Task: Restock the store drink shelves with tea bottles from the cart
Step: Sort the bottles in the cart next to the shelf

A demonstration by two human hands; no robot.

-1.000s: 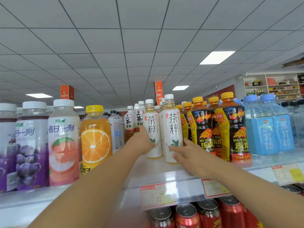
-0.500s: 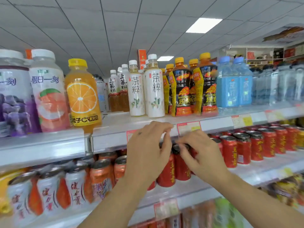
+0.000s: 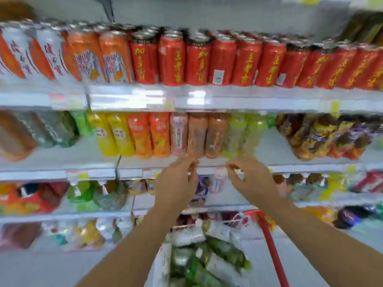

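yellow characters run down the red cans (image 3: 221, 63) — 王老吉 on some, 加多宝 on others; the price tags (image 3: 56, 99) and bottle labels (image 3: 119, 134) are too blurred to read.

Blurred green and clear bottles (image 3: 209, 255), probably tea, lying heaped in red-railed cart (image 3: 272, 247), near, below drink shelves (image 3: 132, 99).

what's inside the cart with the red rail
Bottles lying on their sides in the cart, greenish with pale labels, piled on one another. Whatever lies under the top layer is covered, and blur hides the label text.
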